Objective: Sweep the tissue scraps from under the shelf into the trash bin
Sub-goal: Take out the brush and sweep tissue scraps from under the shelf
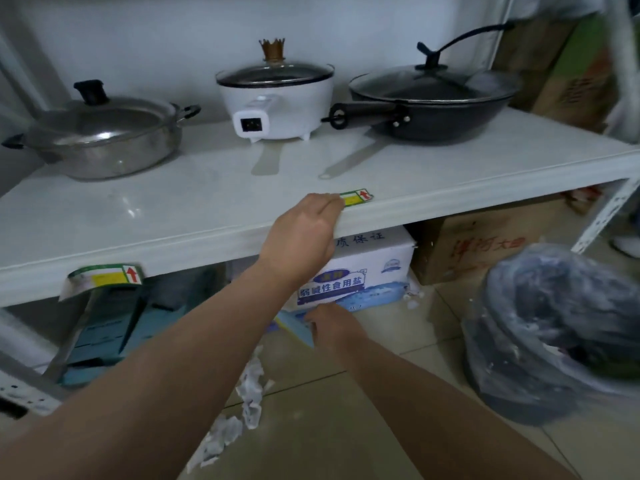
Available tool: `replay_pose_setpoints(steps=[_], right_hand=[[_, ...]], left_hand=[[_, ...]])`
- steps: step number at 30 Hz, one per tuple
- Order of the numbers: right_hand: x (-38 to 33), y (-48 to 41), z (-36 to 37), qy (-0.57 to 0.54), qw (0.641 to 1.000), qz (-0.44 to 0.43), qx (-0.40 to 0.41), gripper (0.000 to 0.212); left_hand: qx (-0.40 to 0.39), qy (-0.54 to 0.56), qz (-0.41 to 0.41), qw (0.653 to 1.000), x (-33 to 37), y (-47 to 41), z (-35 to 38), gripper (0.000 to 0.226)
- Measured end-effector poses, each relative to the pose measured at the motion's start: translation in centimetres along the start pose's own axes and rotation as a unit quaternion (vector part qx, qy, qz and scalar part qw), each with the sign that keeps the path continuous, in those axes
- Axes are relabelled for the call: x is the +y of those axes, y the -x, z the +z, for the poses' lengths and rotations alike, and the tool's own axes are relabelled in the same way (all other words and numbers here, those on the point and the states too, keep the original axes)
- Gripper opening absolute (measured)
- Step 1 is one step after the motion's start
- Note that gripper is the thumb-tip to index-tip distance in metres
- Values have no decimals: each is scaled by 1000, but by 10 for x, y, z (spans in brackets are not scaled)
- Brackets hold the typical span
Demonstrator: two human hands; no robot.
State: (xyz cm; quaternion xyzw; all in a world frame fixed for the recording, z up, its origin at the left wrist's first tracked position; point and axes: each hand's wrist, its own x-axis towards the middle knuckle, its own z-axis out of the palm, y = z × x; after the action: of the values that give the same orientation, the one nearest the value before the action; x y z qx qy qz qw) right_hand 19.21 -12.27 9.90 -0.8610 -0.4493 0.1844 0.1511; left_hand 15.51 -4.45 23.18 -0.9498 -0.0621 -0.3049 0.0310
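White tissue scraps (250, 386) lie in a loose line on the tiled floor in front of the white shelf (180, 216); a few more scraps (414, 296) sit by the boxes under it. My left hand (304, 233) grips the shelf's front edge. Lower down, my right hand (332, 327) holds a light blue flat tool (294, 325) near the floor under the shelf; I cannot tell what kind of tool it is. The dark trash bin (554, 341), lined with a clear plastic bag, stands on the floor at the right.
On the shelf stand a steel pot (104, 133), a white electric cooker (277, 98) and a black wok (433, 102). Under it are a white and blue box (367, 271), a brown carton (485, 244) and teal boxes (114, 327). A perforated shelf post (602, 220) stands right.
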Motion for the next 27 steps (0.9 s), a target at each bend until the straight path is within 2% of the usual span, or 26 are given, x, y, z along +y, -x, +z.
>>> replay_pose_setpoints(steps=[5, 11, 14, 18, 22, 27], right_hand=[[43, 6, -8, -65, 995, 59, 56, 30], [72, 8, -12, -103, 986, 104, 84, 29], [80, 8, -18, -105, 978, 145, 107, 30], [87, 6, -32, -63, 975, 190, 93, 23], [98, 0, -48, -67, 962, 230, 132, 19], [109, -1, -51, -99, 949, 252, 160, 25]], left_hand=[[6, 10, -16, 1000, 18, -24, 20, 31], [57, 29, -64, 996, 21, -29, 28, 26], [69, 34, -90, 993, 24, -31, 30, 28], [87, 38, -107, 990, 27, -33, 33, 29], [89, 34, -117, 989, 29, -36, 32, 28], [55, 16, -170, 984, 41, -45, 29, 25]])
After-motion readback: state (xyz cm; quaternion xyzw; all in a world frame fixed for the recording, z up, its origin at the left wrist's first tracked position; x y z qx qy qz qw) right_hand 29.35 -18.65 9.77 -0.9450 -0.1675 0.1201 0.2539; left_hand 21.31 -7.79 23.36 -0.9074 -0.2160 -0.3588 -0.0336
